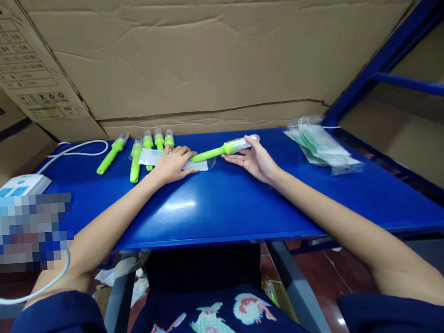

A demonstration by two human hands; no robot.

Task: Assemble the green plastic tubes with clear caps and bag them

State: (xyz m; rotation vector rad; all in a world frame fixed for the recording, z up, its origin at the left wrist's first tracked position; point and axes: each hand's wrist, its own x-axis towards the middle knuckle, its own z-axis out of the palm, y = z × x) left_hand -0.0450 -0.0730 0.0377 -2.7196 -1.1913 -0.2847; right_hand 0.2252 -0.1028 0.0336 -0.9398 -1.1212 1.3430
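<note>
My left hand (173, 163) lies flat, fingers spread, pressing a clear plastic sleeve (202, 165) onto the blue table (225, 207). My right hand (252, 159) is half open, palm turned inward, its fingertips touching a bright green brush with a clear cap (224, 148). The brush's handle end sits at the mouth of the sleeve. To the left lie several more green brushes (155, 140) in a row, and one apart (111, 153).
A pile of clear plastic sleeves (323, 146) lies at the right of the table. A white device (16, 187) with a white cable (80, 148) sits at the left edge. Cardboard (214, 55) walls the back. A blue shelf frame (402, 78) stands on the right.
</note>
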